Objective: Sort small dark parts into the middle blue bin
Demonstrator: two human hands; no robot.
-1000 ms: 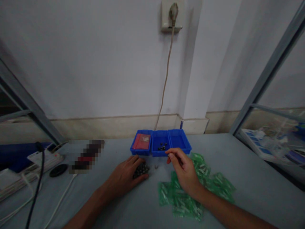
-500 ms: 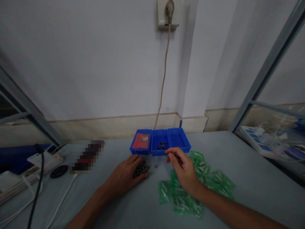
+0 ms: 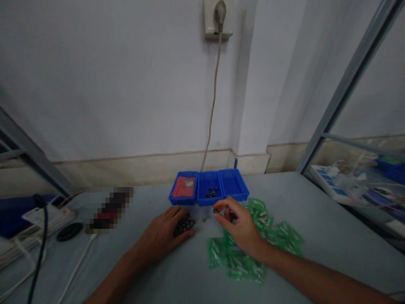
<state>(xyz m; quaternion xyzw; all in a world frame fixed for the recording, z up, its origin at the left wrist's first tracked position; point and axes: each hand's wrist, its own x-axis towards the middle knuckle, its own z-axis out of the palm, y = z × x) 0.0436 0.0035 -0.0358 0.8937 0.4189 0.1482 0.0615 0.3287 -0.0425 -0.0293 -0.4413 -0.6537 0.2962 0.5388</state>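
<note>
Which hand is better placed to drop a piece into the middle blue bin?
Right, probably. The right hand pinches a small dark piece just in front of the middle bin. The left hand lies flat against the pile of dark pieces, farther off.

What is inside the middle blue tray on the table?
The middle blue tray holds a few small dark parts, gathered near its centre; the rest of its floor looks bare. They are too small to identify. Its near wall hides the front strip of the floor.
</note>
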